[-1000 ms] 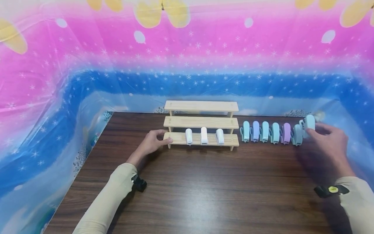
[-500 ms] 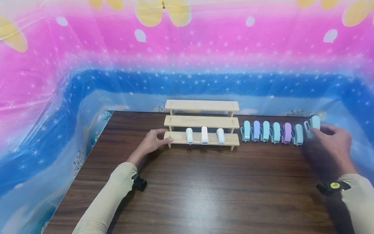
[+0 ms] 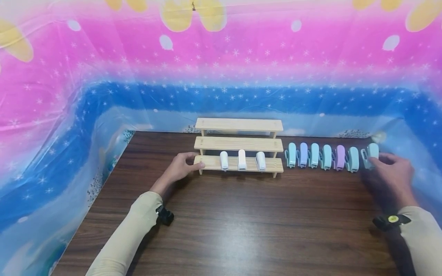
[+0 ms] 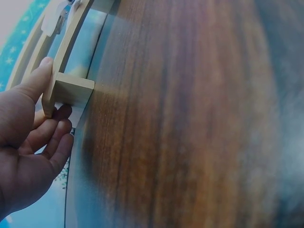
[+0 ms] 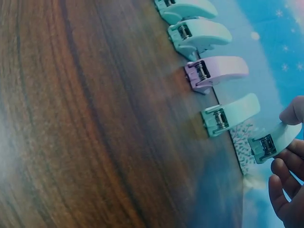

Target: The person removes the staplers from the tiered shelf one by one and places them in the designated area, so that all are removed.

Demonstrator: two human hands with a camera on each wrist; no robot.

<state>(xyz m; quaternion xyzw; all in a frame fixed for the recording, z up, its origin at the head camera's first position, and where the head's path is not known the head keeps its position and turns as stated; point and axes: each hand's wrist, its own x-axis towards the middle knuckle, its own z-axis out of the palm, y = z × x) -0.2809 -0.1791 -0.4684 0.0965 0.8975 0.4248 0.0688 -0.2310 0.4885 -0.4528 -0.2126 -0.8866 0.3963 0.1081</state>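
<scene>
The left hand (image 3: pixel 178 166) grips the left end of a three-tier wooden display stand (image 3: pixel 207 163), thumb on top of the lowest board and fingers curled under it. Three white clips (image 3: pixel 241 160) stand upright on that board. At the right end of a row, the right hand (image 3: pixel 395 172) pinches a mint-green plastic clip (image 3: pixel 372 155) between thumb and fingers. In the right wrist view, a metal spring shows in the base of this held clip (image 5: pixel 268 145). Beside it stands a teal-green clip (image 3: pixel 352 159), then a purple clip (image 3: pixel 338 157).
Several more clips in mint and lavender (image 3: pixel 303 155) continue the row leftward to the stand's right side. The dark wooden table (image 3: pixel 228 222) carries everything. A pink and blue printed cloth (image 3: pixel 221 69) hangs behind the table and along its sides.
The right hand has moved the mint-green clip slightly right, away from its teal-green neighbour, and lowered it into line with the row. The left hand keeps its grip on the stand.
</scene>
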